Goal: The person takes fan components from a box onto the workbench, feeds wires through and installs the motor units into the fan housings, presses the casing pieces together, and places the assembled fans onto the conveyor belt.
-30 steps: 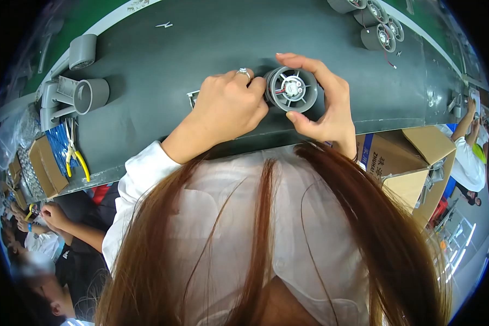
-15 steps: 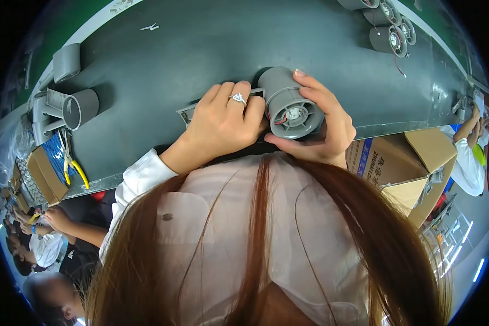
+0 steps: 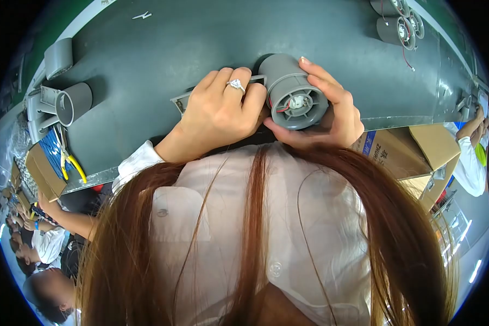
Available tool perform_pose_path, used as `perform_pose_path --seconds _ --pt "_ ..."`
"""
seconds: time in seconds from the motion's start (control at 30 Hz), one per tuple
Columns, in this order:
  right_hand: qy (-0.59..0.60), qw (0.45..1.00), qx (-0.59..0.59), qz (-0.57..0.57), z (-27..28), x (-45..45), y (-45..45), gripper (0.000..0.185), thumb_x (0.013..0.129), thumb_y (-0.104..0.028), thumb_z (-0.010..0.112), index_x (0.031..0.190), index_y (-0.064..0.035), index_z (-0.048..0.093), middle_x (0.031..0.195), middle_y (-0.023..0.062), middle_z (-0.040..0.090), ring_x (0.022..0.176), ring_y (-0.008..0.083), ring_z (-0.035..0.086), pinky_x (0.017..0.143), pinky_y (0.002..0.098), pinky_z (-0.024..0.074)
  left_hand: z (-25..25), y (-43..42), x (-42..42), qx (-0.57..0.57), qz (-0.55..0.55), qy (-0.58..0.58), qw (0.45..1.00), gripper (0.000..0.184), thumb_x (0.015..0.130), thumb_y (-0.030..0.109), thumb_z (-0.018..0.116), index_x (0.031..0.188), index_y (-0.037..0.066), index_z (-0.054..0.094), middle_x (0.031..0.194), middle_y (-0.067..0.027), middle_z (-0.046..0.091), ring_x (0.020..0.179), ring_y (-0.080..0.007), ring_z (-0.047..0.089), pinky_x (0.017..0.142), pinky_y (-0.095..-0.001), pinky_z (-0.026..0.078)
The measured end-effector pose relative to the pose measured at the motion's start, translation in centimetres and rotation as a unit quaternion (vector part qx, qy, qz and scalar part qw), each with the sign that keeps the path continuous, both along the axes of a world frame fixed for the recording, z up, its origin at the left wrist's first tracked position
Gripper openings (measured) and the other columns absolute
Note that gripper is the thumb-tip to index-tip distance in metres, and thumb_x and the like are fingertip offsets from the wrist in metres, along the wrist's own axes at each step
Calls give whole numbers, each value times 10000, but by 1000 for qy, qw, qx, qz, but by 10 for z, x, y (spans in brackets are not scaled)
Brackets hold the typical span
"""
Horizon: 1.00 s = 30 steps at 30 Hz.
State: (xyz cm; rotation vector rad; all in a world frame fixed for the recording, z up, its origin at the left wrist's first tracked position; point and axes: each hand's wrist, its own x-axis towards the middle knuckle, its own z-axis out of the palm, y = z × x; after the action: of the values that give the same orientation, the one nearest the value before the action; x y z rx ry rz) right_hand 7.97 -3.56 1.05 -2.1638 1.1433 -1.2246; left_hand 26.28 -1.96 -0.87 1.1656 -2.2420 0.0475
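Note:
A grey cylindrical fan housing (image 3: 283, 65) lies near the table's front edge, its round spoked end facing me. Inside the spokes sits a white motor hub (image 3: 299, 101) with a red wire beside it. My right hand (image 3: 337, 108) is curled around the housing's right side, thumb below and fingers along the upper side. A ring is on my left hand (image 3: 220, 108), which is closed over the grey bracket (image 3: 182, 102) extending left from the housing. The left fingertips are hidden, so whether they pinch anything smaller cannot be seen.
Similar grey housings with wires (image 3: 396, 30) stand at the far right. Other grey housings (image 3: 75, 103) are at the left, near yellow-handled pliers (image 3: 70, 157) and a box of blue wires (image 3: 46, 171). An open cardboard box (image 3: 402, 152) is below the right edge. Other people work on both sides.
The view has shifted a little. Both hands and the housing appear slightly higher in the picture, with the same hold on it.

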Motion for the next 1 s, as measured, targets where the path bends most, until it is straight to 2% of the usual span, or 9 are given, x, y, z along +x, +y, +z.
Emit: perform_pose_path --seconds 0.3,0.4,0.5,0.6,0.73,0.83,0.87,1.0 --pt "-15 1000 -15 8 -4 2 -4 603 503 -192 911 953 52 593 977 231 679 867 300 704 730 345 593 0 0 -1 11 8 30 999 187 562 135 659 676 57 533 785 -109 541 614 -207 557 517 -290 455" --pt "-4 1000 -14 9 -1 2 -4 602 504 -196 910 950 58 596 968 221 681 859 297 704 727 342 591 4 2 0 42 8 35 998 201 576 55 664 732 -4 552 839 -130 586 623 -241 595 528 -321 490" --pt "-8 1000 -8 11 -1 3 -6 590 501 -186 906 947 55 605 963 211 681 848 295 703 724 341 589 3 3 0 43 13 36 998 216 560 49 661 740 -7 558 836 -124 588 624 -245 596 528 -325 489" --pt "8 1000 -7 14 4 6 -11 594 515 -190 902 979 47 618 952 194 682 821 288 701 714 333 584 0 2 1 49 24 43 998 223 558 48 660 759 -3 576 836 -110 597 623 -248 597 530 -326 489" --pt "33 999 14 12 4 9 -13 682 567 -218 899 1116 69 615 1029 174 679 903 240 686 801 318 547 2 1 3 102 36 79 991 219 581 48 647 794 13 610 847 -87 619 619 -255 593 539 -337 489" --pt "11 999 5 35 2 13 -22 658 560 -242 885 1127 -21 635 973 131 671 814 251 677 699 318 563 3 0 5 126 38 95 987 219 599 50 635 816 22 628 853 -78 629 620 -265 591 548 -350 490" --pt "19 999 25 40 5 15 -23 618 581 -255 869 1131 -84 646 975 106 656 795 246 667 684 320 556 4 -1 5 124 39 94 987 219 603 50 632 820 21 632 854 -79 631 622 -270 591 550 -355 490" --pt "19 998 44 46 3 15 -20 565 608 -264 850 1111 -105 650 966 92 642 779 248 659 670 323 549 8 -1 7 156 37 88 983 195 630 56 626 820 13 640 843 -86 632 627 -284 594 560 -366 491"
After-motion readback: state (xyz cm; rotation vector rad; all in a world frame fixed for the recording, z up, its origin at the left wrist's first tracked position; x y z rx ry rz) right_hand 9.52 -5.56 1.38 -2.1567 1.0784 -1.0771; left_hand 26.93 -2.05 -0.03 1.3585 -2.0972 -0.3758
